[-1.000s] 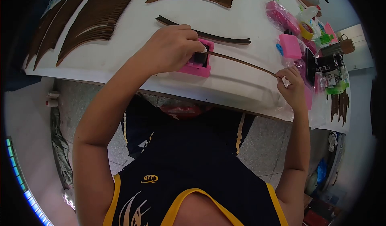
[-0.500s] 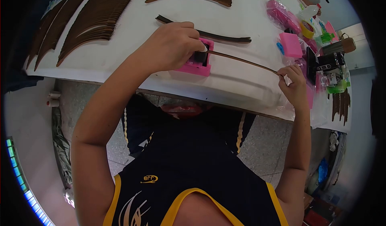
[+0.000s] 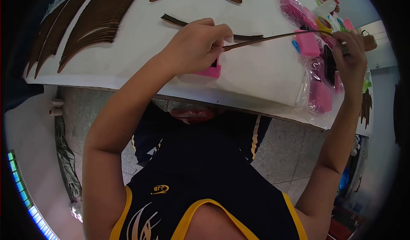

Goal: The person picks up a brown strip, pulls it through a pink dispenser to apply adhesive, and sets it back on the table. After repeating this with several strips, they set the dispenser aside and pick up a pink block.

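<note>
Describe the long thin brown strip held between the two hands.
The strip is long, very thin and dark brown, looking like wood or bamboo, and nearly straight. The left hand pinches one end above a pink block; the right hand holds the other end. It spans between them, apparently clear of the white table, rising slightly toward the right.

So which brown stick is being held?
The thin strip stretched between the left hand and right hand; the other brown pieces lie flat on the white table.
</note>
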A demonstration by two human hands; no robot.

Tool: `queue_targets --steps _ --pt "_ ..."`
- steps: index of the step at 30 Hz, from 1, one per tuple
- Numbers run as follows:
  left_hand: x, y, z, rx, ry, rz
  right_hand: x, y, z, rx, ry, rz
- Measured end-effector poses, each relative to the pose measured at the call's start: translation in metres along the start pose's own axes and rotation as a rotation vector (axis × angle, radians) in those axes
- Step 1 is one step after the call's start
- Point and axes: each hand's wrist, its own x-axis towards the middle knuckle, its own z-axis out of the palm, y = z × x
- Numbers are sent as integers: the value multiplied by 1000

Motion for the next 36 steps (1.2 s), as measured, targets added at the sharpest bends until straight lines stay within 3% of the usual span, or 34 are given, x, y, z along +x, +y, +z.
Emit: queue_targets --steps 2,7,9,10,12,14,18,36 --pt "4 -1 6 -1 9 1 26 -5 -4 -76 115 -147" --pt "12 13 -7 -129 -39 -131 54 25 -2 -103 18 -103" --pt "14 11 -23 -654 -205 -421 53 46 2 -68 12 -89" --pt "13 8 -30 -639 -187 -427 46 58 6 23 -30 -21" --pt "11 0 -42 -953 -188 -405 38 63 16 131 -56 25" --pt "8 -6 -51 -1048 -172 -413 23 57 22 403 -218 302" --pt "3 -16 -62 -1291 -169 -431 5 51 35 747 -375 480" --pt "-22 -39 -81 -1460 -171 -478 -6 11 28 964 -363 495"
